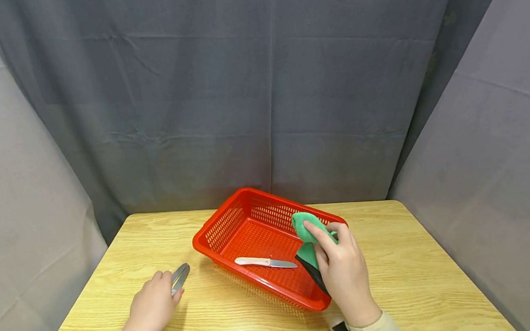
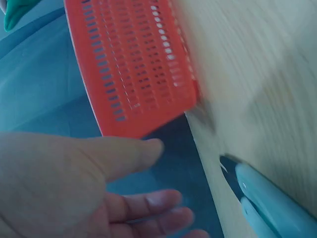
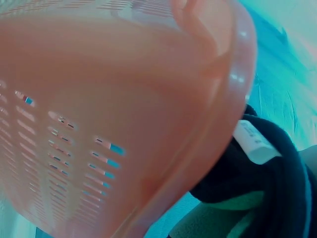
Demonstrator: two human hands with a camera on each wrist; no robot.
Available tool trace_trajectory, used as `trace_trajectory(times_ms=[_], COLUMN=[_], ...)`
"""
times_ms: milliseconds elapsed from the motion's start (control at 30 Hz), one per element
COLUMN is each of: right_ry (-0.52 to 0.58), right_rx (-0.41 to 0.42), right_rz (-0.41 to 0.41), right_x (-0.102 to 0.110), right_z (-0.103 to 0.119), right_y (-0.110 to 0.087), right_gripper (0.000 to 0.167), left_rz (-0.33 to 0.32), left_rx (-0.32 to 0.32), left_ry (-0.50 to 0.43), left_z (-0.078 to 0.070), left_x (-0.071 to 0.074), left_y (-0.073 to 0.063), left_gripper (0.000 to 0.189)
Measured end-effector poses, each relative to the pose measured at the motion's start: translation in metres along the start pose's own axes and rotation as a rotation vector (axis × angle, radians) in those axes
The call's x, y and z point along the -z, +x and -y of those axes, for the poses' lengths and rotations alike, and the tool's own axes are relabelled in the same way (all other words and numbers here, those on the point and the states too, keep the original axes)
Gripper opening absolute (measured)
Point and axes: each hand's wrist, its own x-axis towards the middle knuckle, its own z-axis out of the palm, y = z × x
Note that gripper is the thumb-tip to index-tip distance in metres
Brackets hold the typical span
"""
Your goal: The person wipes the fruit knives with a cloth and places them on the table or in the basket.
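Note:
My right hand (image 1: 347, 268) pinches a folded green cloth item (image 1: 306, 226) with a black part hanging below, over the right end of a red plastic basket (image 1: 259, 237). A white tag (image 3: 255, 142) shows on its black fabric in the right wrist view. In the basket lies a folding knife (image 1: 255, 261) with a white handle, its blade out. To the left, my left hand (image 1: 152, 302) is over the table beside a grey two-armed tool (image 1: 181, 277). The left wrist view has this tool (image 2: 270, 203) apart from the thumb and fingers, which hold nothing.
The basket stands at an angle on a light wooden table (image 1: 406, 258), its slotted walls rising around the knife. Grey cloth (image 1: 191, 114) hangs behind the table, and paler sheets (image 1: 482, 151) slope at both sides.

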Motion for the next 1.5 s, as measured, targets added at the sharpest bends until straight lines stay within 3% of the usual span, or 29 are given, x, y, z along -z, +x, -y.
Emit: trace_trajectory(times_ms=[300,467,1000,1500], right_ry=[0.002,0.004,0.018,0.007], right_rx=[-0.011,-0.009,-0.009,-0.016], right_rz=[-0.006,-0.009,-0.035,-0.032], right_x=[-0.001,-0.001,0.001,0.002], right_z=[0.0,-0.001,-0.005,-0.006], right_y=[0.0,0.0,0.001,0.002], right_gripper=[0.058,0.058,0.058,0.06], left_rz=[0.183,0.243,0.263,0.29], left_rx=[0.055,0.077,0.093,0.125], left_ry=[0.06,0.065,0.079,0.047], left_z=[0.02,0.024,0.034,0.035], left_x=[-0.003,-0.005,-0.015,-0.014], left_y=[-0.009,-0.012,-0.012,-0.013], left_gripper=[0.039,0.045,0.054,0.041])
